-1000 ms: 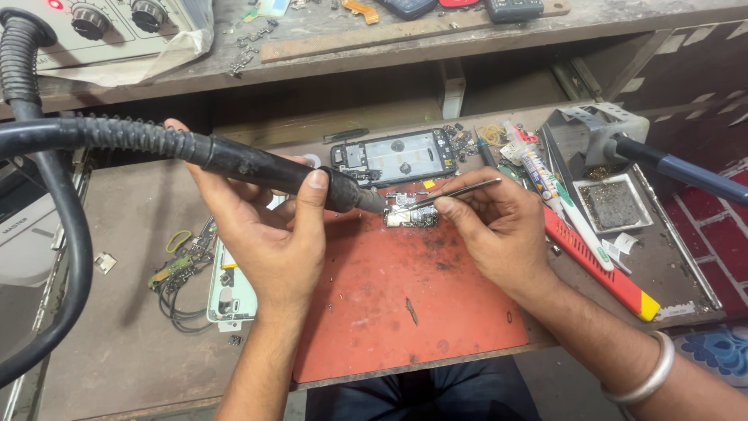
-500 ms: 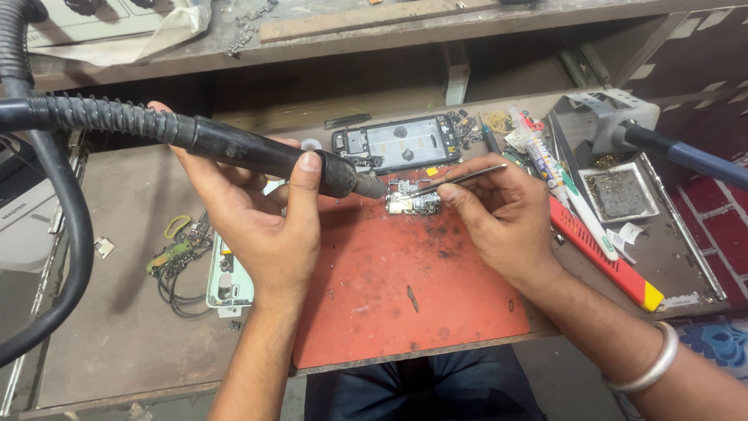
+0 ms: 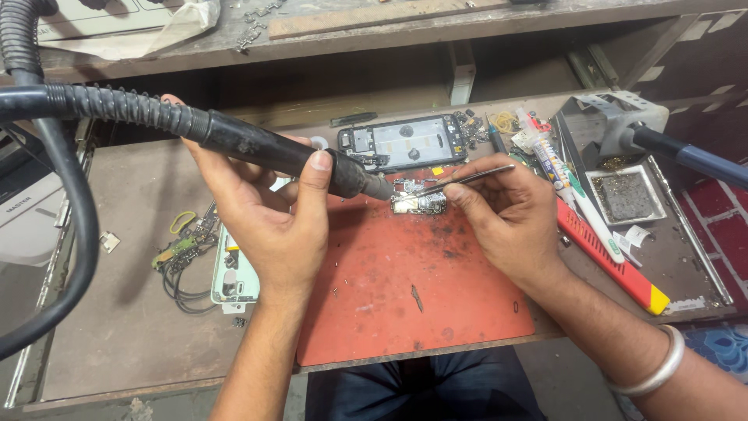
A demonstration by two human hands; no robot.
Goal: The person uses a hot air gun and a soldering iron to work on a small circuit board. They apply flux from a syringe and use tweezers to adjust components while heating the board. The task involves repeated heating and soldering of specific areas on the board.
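Observation:
My left hand (image 3: 265, 210) grips a black hot-air wand (image 3: 273, 152) with a ribbed hose (image 3: 47, 101); its nozzle points at a small circuit board (image 3: 419, 203) on the red work mat (image 3: 413, 296). My right hand (image 3: 506, 210) holds thin metal tweezers (image 3: 467, 178), whose tips rest at the board. An opened phone frame (image 3: 405, 143) lies just behind the board.
A pale green phone back (image 3: 234, 273) and loose flex cables (image 3: 183, 249) lie left of the mat. On the right are a red-handled tool (image 3: 615, 261), pens, a metal tray (image 3: 623, 195) and a grey tool stand (image 3: 615, 117). A shelf runs along the back.
The view shifted slightly. My left hand has lowered the wand a little toward the board. The tweezers stay at the board.

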